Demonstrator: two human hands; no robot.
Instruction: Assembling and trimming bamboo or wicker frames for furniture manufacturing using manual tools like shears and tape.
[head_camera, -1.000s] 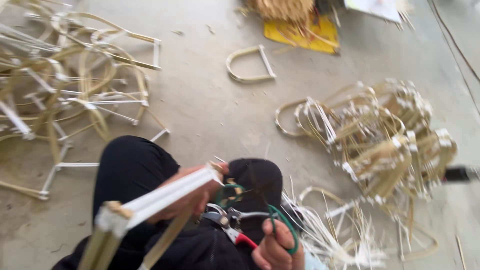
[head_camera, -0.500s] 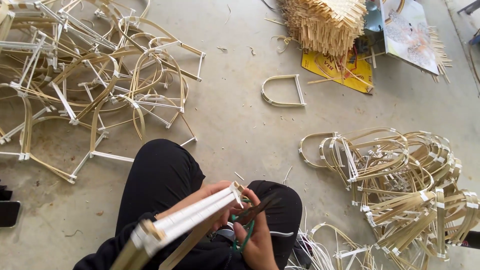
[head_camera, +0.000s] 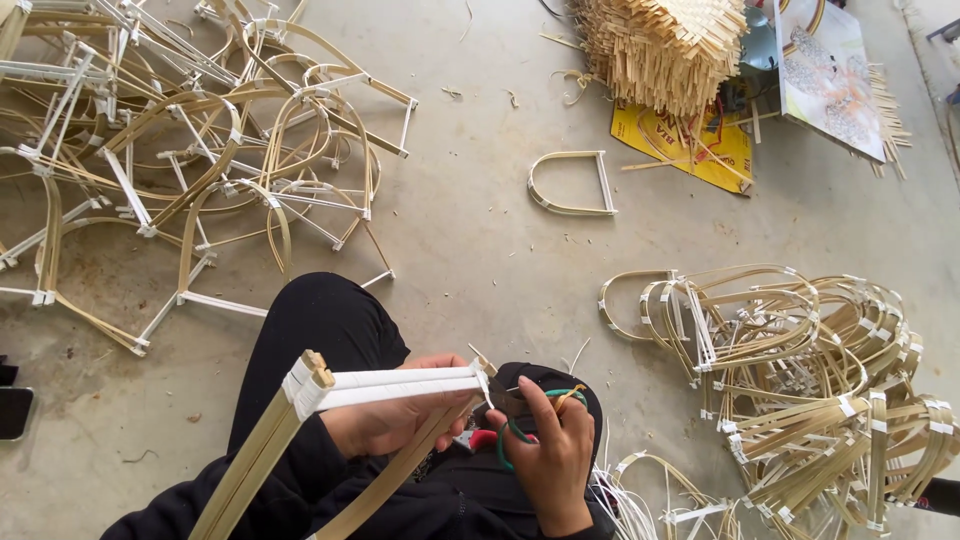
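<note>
the concrete floor (head_camera: 480, 260) carries everything here, no bench in sight. on the left lies a big loose heap of bamboo frames (head_camera: 170, 160) with white-wrapped bars; on the right a tidier stack of arched frames (head_camera: 800, 390) lies nested together. at the top sits a bundle of split bamboo sticks (head_camera: 665, 45) on a yellow sheet (head_camera: 690, 145), and one lone arched frame (head_camera: 572, 182) lies apart between the piles.

the person sits with black-clad knees (head_camera: 320, 330) drawn up. the frame in hand (head_camera: 380, 388) is held over the lap, its white-taped bar running to the corner by the scissors. the left hand (head_camera: 395, 415) is closed around the frame just under the taped bar, steadying it. the right hand (head_camera: 548, 455) has its fingers through the green loops of the scissors (head_camera: 520, 410), whose blades sit at the bar's end corner; whether they are parted or closed is hard to tell.

the step looks like trimming the tape end at that corner. the cut calls for a still frame and blades kept close to the wrap without nicking the bamboo.
</note>
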